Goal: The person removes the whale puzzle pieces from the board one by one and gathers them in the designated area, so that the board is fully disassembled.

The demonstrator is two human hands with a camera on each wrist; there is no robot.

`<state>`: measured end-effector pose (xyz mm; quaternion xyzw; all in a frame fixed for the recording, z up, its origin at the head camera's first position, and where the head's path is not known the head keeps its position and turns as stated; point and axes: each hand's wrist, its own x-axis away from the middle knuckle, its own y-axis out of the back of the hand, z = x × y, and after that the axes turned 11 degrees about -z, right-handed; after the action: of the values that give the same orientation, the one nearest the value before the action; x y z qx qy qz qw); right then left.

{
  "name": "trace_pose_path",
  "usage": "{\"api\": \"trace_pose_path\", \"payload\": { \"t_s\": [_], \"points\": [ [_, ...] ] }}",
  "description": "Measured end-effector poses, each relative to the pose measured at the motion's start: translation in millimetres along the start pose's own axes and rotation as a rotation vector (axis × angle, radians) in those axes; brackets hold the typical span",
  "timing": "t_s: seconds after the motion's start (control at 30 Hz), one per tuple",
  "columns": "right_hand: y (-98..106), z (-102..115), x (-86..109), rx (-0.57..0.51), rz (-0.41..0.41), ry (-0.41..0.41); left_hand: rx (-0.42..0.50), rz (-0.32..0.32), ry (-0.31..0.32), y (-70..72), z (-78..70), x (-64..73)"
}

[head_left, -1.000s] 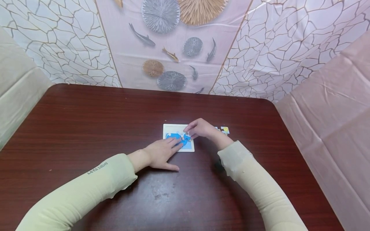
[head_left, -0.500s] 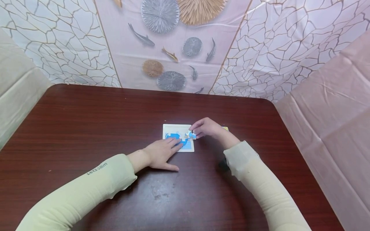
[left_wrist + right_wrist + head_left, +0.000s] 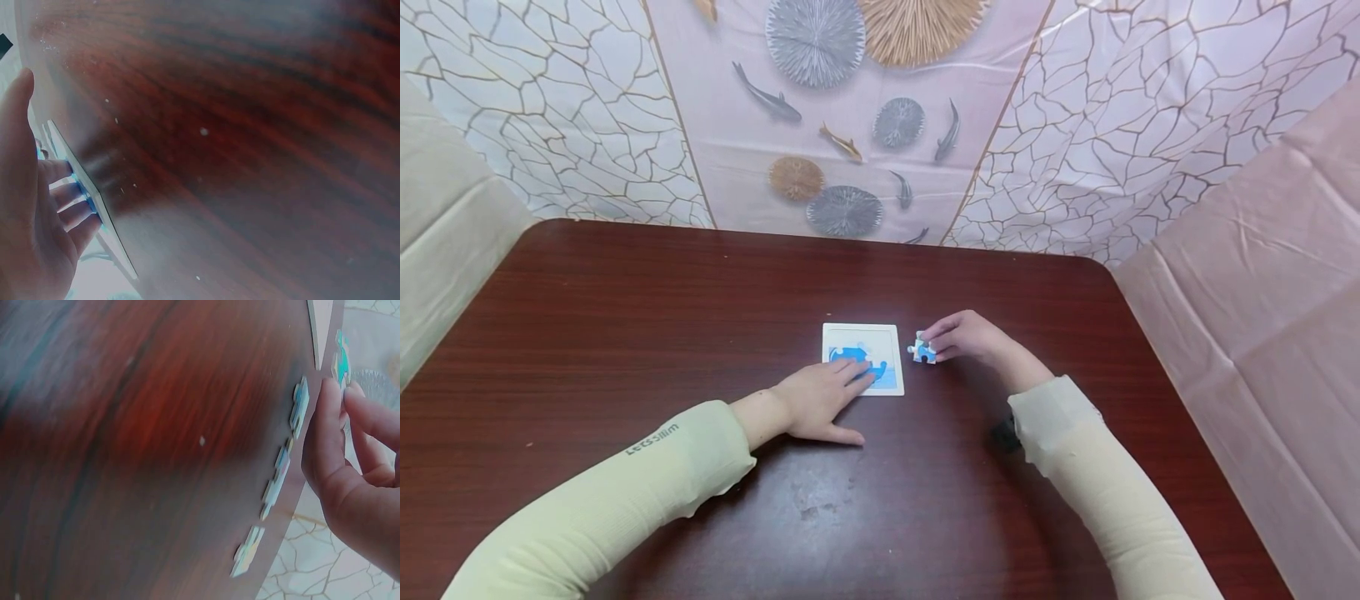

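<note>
A white-framed jigsaw board (image 3: 887, 335) lies on the table, its lower part filled with blue picture pieces. My left hand (image 3: 820, 402) rests across its lower left, fingers spread straight; the left wrist view shows the fingertips lying over the edge of the board (image 3: 115, 244). To the right of the board, my right hand (image 3: 973, 337) pinches a blue and white jigsaw piece (image 3: 922, 351) between thumb and fingers. In the right wrist view this held piece (image 3: 342, 359) is raised above the table, apart from the board.
Several loose jigsaw pieces (image 3: 275, 481) lie in a row on the dark wood table (image 3: 685, 300) beneath my right hand; the head view hides them behind that hand and forearm. A patterned cloth (image 3: 850, 125) hangs along the far table edge.
My right hand has lifted the jigsaw piece off the right part of the board and carried it right, past the frame. White board surface now shows there. My left hand stays in place.
</note>
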<state>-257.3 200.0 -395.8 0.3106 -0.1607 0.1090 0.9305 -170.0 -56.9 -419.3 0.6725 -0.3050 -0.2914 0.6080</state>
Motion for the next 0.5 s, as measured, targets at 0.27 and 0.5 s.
{"api": "trace_pose_path", "payload": {
  "t_s": [0.27, 0.5],
  "points": [
    [14.3, -10.5, 2.8, -0.001, 0.005, 0.012, -0.006, -0.006, -0.005, 1.8, -0.9, -0.1],
    [27.2, -20.1, 6.5, -0.001, 0.002, 0.004, -0.015, -0.001, -0.004, 2.4, -1.5, 0.1]
  ]
}}
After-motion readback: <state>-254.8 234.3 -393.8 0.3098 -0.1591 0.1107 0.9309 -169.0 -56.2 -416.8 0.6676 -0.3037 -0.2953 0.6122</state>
